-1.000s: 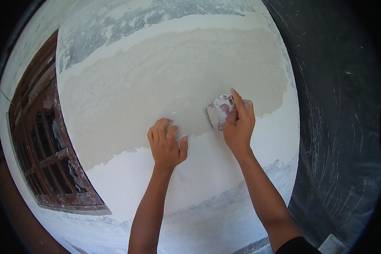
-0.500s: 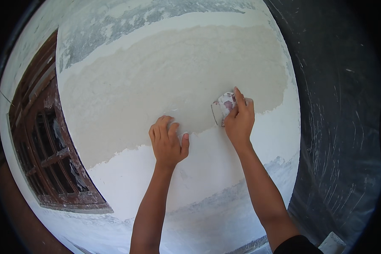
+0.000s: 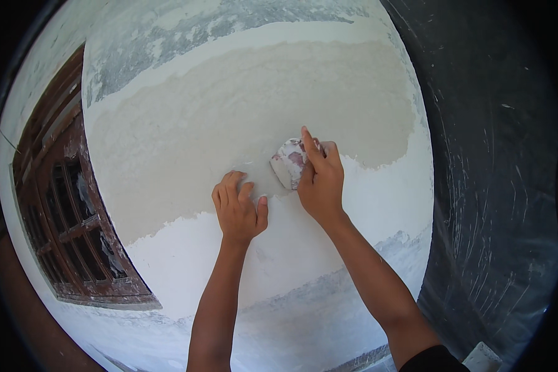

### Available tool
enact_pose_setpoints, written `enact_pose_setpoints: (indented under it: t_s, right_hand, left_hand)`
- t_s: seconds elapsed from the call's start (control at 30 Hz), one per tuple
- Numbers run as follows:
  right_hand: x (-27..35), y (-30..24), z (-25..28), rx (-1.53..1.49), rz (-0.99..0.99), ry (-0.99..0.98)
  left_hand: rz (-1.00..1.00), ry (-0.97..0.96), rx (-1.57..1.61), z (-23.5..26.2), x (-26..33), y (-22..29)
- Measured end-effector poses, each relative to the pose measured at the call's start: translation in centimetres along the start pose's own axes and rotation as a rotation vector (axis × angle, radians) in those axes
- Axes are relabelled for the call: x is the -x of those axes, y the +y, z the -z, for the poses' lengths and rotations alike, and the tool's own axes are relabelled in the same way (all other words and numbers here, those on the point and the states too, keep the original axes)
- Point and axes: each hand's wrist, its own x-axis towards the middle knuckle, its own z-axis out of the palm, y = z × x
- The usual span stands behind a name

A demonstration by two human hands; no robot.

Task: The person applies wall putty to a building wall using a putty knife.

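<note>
White-smeared scraper (image 3: 282, 167): we see it near the middle of the wall (image 3: 279, 248), by the lower edge of the beige patch (image 3: 229, 105).
Right hand (image 3: 321, 183): we find it closed on the scraper, with one finger stretched over it.
Left hand (image 3: 234, 209): we see it half open and holding nothing, its fingers bent, just left of the scraper; we cannot tell if the fingertips touch the wall.
Window (image 3: 79, 229): brown, at far left.
Dark sheet (image 3: 496, 149): at right, with pale streaks.

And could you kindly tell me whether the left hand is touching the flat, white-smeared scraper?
Apart: the head view shows a strip of greyish-beige plastered wall between the left hand and the scraper.
</note>
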Motion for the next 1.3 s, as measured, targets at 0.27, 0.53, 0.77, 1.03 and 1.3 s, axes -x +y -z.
enact_pose_setpoints:
  t_s: [0.27,0.53,0.77,1.03,1.3]
  right_hand:
    - [-0.7,4.2,4.1,0.182,-0.226,0.15]
    - [0.8,3.8,6.9,0.04,-0.194,-0.005]
    - [2.6,3.6,10.3,-0.057,-0.277,-0.115]
    - [5.9,3.7,14.3,-0.023,-0.282,-0.156]
    - [9.2,0.9,20.2,0.067,-0.42,-0.25]
  left_hand:
    - [-0.021,-0.009,-0.042,0.0,-0.2,0.0]
    - [0.096,-0.037,-0.002,-0.9,0.7,5.9]
    - [0.308,-0.031,0.131,-1.6,1.5,13.9]
    - [0.49,-0.163,0.232,-0.5,4.0,21.3]
    - [0.599,-0.225,0.322,2.5,5.4,27.2]
